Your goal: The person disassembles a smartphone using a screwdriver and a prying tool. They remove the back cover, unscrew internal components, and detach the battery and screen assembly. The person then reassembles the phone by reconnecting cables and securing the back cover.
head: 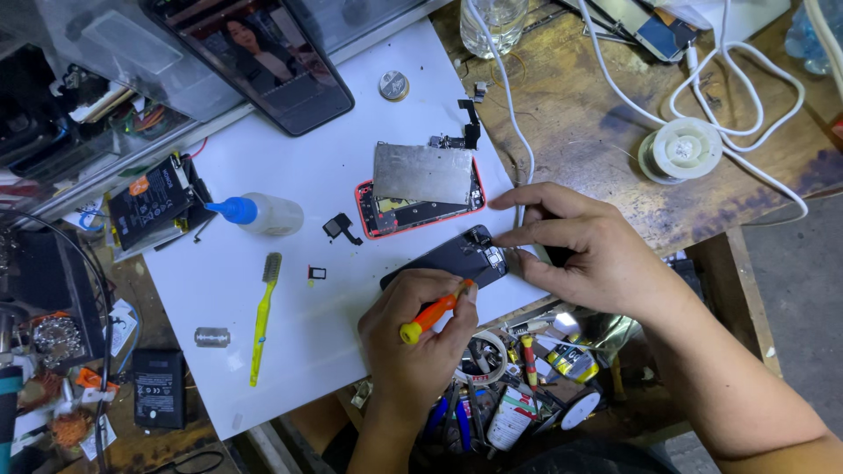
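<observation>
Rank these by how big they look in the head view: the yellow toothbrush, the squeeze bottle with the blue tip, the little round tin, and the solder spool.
1. yellow toothbrush, longest
2. squeeze bottle
3. solder spool, close behind the bottle
4. round tin, clearly smallest

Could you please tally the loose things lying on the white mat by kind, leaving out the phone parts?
Yellow toothbrush: 1
Blue-capped squeeze bottle: 1
Razor blade: 1
Small card tray: 1
Round coin-like disc: 1
Total: 5
</observation>
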